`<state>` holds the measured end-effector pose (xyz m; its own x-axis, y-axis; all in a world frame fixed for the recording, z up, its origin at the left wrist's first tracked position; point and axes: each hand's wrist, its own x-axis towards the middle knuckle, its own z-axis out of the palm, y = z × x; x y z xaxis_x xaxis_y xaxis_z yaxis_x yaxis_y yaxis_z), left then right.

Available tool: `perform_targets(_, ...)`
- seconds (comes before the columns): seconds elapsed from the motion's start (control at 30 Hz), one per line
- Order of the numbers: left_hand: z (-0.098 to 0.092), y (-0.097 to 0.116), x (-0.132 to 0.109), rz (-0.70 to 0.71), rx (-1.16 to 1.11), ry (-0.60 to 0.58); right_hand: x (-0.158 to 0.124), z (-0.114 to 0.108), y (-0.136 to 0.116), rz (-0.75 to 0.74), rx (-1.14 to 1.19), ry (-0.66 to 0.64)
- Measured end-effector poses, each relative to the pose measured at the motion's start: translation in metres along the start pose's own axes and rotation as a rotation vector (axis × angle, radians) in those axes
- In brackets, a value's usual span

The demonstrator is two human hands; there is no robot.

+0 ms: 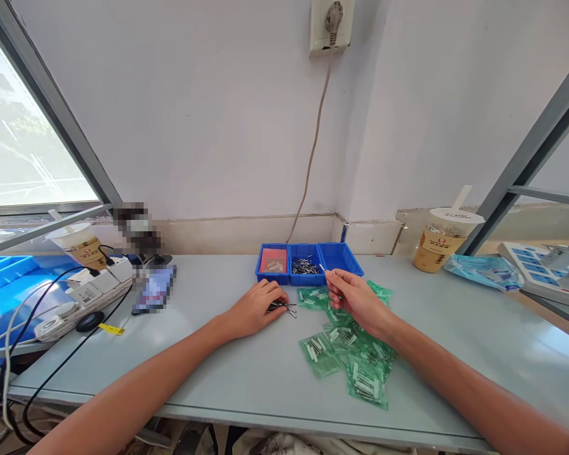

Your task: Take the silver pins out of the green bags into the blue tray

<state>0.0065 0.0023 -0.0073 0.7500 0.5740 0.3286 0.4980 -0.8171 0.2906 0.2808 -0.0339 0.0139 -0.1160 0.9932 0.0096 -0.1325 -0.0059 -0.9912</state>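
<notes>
My left hand (258,308) rests on the grey table, its fingers curled round several dark metal pins (284,308) whose ends stick out to the right. Just in front of the blue bins, my right hand (353,297) pinches a small, thin light-coloured piece (323,269). Of the three joined bins, the left one (274,278) holds a reddish packet and small pale pieces, the middle one (305,279) holds many metal pins, and the right one (341,258) shows a bare blue floor. Green packets (367,379) with pins and white strips inside lie below and beside my right hand.
On the left are a power strip (90,294), black and white cables, a blurred phone (155,287) and a drink cup (80,246). Another cup (443,240), a blue-white packet (483,272) and a white socket board (540,268) sit at the right. A cord hangs down the wall.
</notes>
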Motion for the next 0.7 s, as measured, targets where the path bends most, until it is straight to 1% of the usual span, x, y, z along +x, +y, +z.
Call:
perform_targets(0.13,0.0,0.0,0.0,0.002,-0.009,0.0,0.006,-0.001,0.002,0.013,-0.022,0.071)
perform_targets(0.23,0.001,-0.001,0.001,0.0,-0.019,-0.004,0.01,-0.002,0.001,-0.02,-0.048,0.113)
perform_targets(0.33,0.001,-0.001,0.001,-0.001,-0.021,-0.006,0.01,-0.001,-0.002,-0.078,-0.08,0.095)
perform_targets(0.43,0.001,-0.001,0.001,0.002,-0.017,-0.003,0.009,-0.001,-0.001,-0.116,-0.145,0.042)
perform_targets(0.5,0.001,-0.001,0.001,0.007,-0.01,-0.001,0.009,0.0,0.002,-0.145,-0.255,-0.002)
perform_targets(0.6,0.002,-0.001,0.001,0.006,0.008,0.003,0.007,0.001,0.008,-0.269,-0.566,-0.117)
perform_targets(0.7,0.003,-0.001,0.001,0.006,0.02,0.012,0.002,0.005,0.013,-0.407,-0.847,-0.301)
